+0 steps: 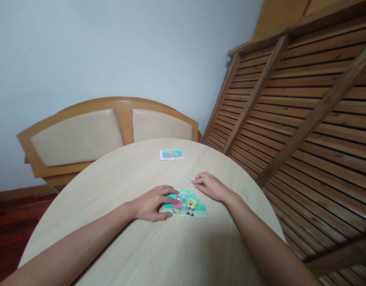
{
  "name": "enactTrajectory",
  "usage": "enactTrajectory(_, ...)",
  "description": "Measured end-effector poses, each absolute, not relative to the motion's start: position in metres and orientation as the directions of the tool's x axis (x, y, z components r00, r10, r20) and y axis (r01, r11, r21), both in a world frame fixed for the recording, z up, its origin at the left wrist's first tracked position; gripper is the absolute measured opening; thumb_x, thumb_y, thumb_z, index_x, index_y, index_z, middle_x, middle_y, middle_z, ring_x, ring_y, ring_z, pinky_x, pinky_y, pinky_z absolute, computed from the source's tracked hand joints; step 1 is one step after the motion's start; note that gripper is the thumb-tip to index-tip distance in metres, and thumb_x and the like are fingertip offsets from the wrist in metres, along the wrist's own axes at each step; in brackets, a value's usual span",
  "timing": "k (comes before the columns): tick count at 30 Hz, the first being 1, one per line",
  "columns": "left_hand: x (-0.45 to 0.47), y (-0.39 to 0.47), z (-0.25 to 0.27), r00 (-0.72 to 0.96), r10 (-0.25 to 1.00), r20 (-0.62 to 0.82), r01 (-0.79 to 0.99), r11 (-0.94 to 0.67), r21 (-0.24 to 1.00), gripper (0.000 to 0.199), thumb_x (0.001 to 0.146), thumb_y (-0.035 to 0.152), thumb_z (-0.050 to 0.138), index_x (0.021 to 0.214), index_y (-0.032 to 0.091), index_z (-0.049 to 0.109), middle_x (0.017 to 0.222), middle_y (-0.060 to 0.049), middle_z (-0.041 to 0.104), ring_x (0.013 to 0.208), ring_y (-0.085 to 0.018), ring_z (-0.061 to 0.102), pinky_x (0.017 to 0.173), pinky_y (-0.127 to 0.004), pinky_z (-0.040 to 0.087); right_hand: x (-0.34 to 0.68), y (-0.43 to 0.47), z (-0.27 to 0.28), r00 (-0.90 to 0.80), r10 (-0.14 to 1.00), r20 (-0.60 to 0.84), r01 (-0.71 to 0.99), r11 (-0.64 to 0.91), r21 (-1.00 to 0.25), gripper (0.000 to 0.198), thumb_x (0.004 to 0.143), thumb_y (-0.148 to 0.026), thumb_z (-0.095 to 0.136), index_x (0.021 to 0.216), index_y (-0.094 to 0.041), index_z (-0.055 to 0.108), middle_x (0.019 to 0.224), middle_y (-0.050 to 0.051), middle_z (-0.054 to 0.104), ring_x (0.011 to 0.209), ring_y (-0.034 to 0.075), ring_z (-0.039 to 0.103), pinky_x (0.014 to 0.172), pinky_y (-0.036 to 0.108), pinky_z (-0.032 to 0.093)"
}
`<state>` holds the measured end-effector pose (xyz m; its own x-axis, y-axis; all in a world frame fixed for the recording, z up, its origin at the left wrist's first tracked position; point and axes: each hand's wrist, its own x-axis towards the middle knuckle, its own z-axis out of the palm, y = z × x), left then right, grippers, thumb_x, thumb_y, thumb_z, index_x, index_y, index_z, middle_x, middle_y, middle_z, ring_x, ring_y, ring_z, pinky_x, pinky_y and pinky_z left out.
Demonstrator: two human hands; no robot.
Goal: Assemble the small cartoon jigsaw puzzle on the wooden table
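A jigsaw puzzle [197, 207] with a cartoon picture of pink and yellow figures on teal lies on the table, its top right edge uneven. My left hand [155, 203] rests with spread fingers over the puzzle's left side, covering part of it. Just beyond the top right edge, my right hand [211, 186] has its thumb and fingertips close together at a small teal puzzle piece. Another loose teal piece [189, 178] lies beside those fingertips. The part of the held piece under the fingers is hidden.
A small card [171, 155] with the same cartoon picture lies farther back on the round wooden table [126, 246]. Behind the table stands a padded wooden headboard [81, 135] against the wall. A slatted wooden frame [290, 119] leans along the right side.
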<state>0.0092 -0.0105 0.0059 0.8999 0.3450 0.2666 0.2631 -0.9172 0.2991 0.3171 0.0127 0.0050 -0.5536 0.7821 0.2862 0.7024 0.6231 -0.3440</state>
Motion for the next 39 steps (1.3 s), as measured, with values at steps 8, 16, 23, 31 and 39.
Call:
enactTrajectory(8, 0.0082, -0.0099, 0.0042, 0.896, 0.339, 0.285, 0.249, -0.918, 0.309, 0.048, 0.087, 0.035, 0.065, 0.133, 0.027, 0.06, 0.14, -0.011, 0.053, 0.13, -0.031, 0.049, 0.111, -0.045, 0.04, 0.3185, 0.0096, 0.0118, -0.584, 0.756, 0.295, 0.618, 0.65, -0.441, 0.02, 0.091, -0.016, 0.058, 0.101, -0.022, 0.075, 0.102, 0.005, 0.075, 0.1, 0.02, 0.065, 0.094, 0.034, 0.047)
enactTrajectory(16, 0.0088, -0.0099, 0.0047, 0.896, 0.339, 0.286, 0.249, -0.919, 0.307, 0.048, 0.086, 0.035, 0.066, 0.133, 0.027, 0.06, 0.14, -0.011, 0.053, 0.13, -0.031, 0.049, 0.111, -0.046, 0.04, 0.3188, 0.0073, 0.013, -0.552, 0.79, 0.266, 0.644, 0.607, -0.466, 0.008, 0.086, -0.021, 0.067, 0.094, -0.02, 0.069, 0.1, 0.006, 0.07, 0.1, 0.022, 0.06, 0.093, 0.036, 0.046)
enactTrajectory(23, 0.0086, -0.0104, 0.005, 0.896, 0.339, 0.287, 0.248, -0.918, 0.308, 0.048, 0.086, 0.036, 0.066, 0.133, 0.027, 0.06, 0.139, -0.011, 0.054, 0.13, -0.031, 0.049, 0.112, -0.046, 0.039, 0.321, 0.0082, 0.0119, -0.579, 0.79, 0.203, 0.654, 0.598, -0.463, 0.006, 0.086, -0.025, 0.068, 0.09, -0.02, 0.067, 0.096, 0.005, 0.069, 0.1, 0.022, 0.059, 0.094, 0.036, 0.043)
enactTrajectory(31, 0.0085, -0.0101, 0.0052, 0.9, 0.341, 0.273, 0.253, -0.916, 0.31, 0.049, 0.086, 0.035, 0.066, 0.134, 0.027, 0.059, 0.14, -0.011, 0.053, 0.13, -0.031, 0.048, 0.112, -0.046, 0.038, 0.3208, 0.0079, 0.01, -0.556, 0.814, 0.167, 0.682, 0.562, -0.469, 0.011, 0.085, -0.027, 0.068, 0.094, -0.02, 0.069, 0.096, 0.004, 0.071, 0.098, 0.022, 0.061, 0.099, 0.038, 0.041)
enactTrajectory(39, 0.0082, -0.0101, 0.0039, 0.895, 0.347, 0.279, 0.258, -0.915, 0.31, 0.049, 0.086, 0.036, 0.066, 0.134, 0.028, 0.059, 0.14, -0.01, 0.053, 0.13, -0.031, 0.048, 0.112, -0.046, 0.039, 0.3175, 0.0052, 0.0123, -0.57, 0.804, 0.171, 0.657, 0.57, -0.493, 0.014, 0.088, -0.028, 0.066, 0.098, -0.021, 0.071, 0.1, 0.005, 0.072, 0.098, 0.021, 0.063, 0.099, 0.037, 0.042)
